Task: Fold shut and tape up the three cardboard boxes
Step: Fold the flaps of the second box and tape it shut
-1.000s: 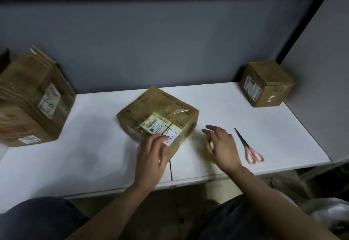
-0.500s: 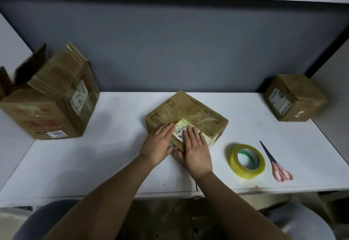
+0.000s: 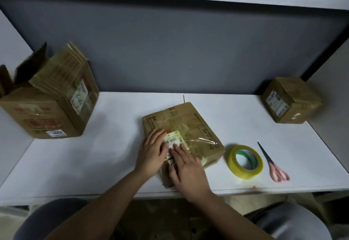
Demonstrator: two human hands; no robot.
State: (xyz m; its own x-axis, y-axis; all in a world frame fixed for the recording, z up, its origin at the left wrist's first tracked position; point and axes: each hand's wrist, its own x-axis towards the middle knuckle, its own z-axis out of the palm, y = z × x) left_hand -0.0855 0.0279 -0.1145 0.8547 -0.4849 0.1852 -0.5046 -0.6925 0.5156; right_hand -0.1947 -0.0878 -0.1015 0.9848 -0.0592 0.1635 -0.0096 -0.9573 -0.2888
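Note:
A flat brown cardboard box [image 3: 190,126] lies closed in the middle of the white table [image 3: 94,156], with a white label and clear tape on top. My left hand [image 3: 153,151] lies flat on its near left part, fingers spread. Beside it my right hand [image 3: 186,166] presses flat on the near edge. A large box [image 3: 51,103] stands at the left with its flaps up. A small closed box [image 3: 290,99] sits at the far right. A yellow tape roll [image 3: 245,161] lies just right of the middle box, and pink-handled scissors [image 3: 273,164] lie beside it.
A grey partition wall [image 3: 170,50] runs behind the table, with a white shelf edge above. A grey side panel closes off the right. The table's front edge is close to my arms, and my knees show below it.
My right hand left the tape roll and came onto the middle box beside my left hand. The box has turned and now lies flatter under both palms. The camera view shifted left.

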